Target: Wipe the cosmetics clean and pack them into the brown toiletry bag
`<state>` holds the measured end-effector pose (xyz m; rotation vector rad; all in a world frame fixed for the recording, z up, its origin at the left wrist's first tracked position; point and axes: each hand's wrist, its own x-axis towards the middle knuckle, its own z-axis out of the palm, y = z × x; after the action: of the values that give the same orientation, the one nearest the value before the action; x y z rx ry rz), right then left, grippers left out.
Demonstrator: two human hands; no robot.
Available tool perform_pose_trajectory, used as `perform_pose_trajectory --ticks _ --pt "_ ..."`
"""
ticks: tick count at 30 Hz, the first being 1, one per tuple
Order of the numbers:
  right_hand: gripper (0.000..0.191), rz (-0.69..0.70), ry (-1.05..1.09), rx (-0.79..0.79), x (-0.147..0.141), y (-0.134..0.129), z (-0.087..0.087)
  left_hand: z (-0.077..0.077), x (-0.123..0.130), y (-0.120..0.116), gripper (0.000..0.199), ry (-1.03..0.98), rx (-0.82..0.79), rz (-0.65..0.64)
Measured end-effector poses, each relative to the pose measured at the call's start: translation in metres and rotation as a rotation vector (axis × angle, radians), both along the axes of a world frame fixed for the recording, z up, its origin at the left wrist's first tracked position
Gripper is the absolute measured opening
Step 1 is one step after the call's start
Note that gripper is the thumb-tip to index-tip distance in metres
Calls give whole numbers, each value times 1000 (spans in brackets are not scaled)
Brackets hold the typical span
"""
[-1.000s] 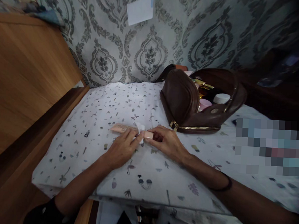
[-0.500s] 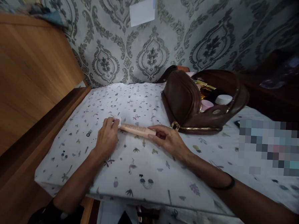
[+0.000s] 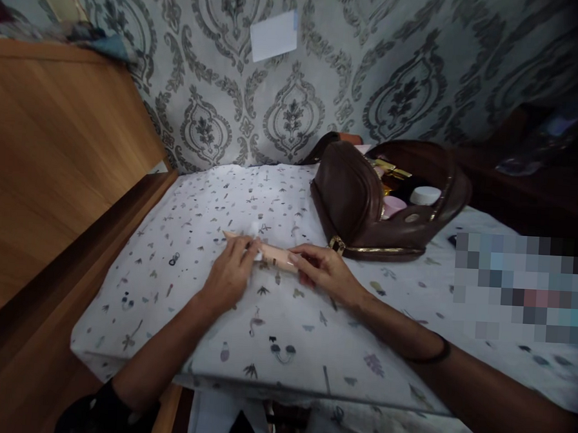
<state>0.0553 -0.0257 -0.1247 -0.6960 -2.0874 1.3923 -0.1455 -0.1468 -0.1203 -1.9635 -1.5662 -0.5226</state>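
Observation:
A peach-coloured squeeze tube lies sideways between my hands, just above or on the patterned cloth; I cannot tell which. My right hand is closed round its right end, thumb and fingers pinching it. My left hand is closed over the tube's left half, pressing a small white tissue against it. The flat tip of the tube sticks out beyond the left fingers. Most of the tissue is hidden under those fingers.
An unzipped brown leather bag stands behind my right hand, with a white-lidded jar and a pink item inside. A wooden panel borders the left side. The patterned cloth covers the tabletop up to the wall.
My left hand has slid rightwards along the tube with the tissue, from its left tip to about its middle. My right hand keeps its grip. The view has tilted slightly.

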Motion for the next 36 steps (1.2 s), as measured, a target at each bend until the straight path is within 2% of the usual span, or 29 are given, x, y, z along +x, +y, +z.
perform_pose_trajectory --ticks 6,8,11,14,18,20,23,28,30,32,36 --pt "50 17 14 -72 -1 4 -3 2 -27 -3 54 -104 -86 299" --pt "50 16 9 -92 -1 4 -4 3 -29 -3 59 -118 -106 338" --pt "47 -30 37 -56 -1 3 -6 2 -29 -2 55 -116 -83 343" --pt "39 -66 52 75 0 2 -9 0 -23 -2 47 -83 -36 252" --pt "30 -85 24 255 -1 0 -9 0 -1 0 44 -4 -19 -82" --pt "27 -86 15 301 -2 -1 -9 0 11 1 43 29 -50 -199" --pt "33 -90 18 260 -2 -3 -9 0 14 2 41 29 -60 -215" --pt "54 -34 30 8 0 0 -7 -7 -12 3 49 -99 -50 32" --pt "56 -10 29 -30 0 1 -6 -9 -18 2 52 -139 -45 53" --pt "54 2 27 -22 0 0 -5 -9 -13 2 56 -139 -14 -38" --pt "52 13 40 3 -1 -2 -7 -5 13 2 60 -50 -41 -317"
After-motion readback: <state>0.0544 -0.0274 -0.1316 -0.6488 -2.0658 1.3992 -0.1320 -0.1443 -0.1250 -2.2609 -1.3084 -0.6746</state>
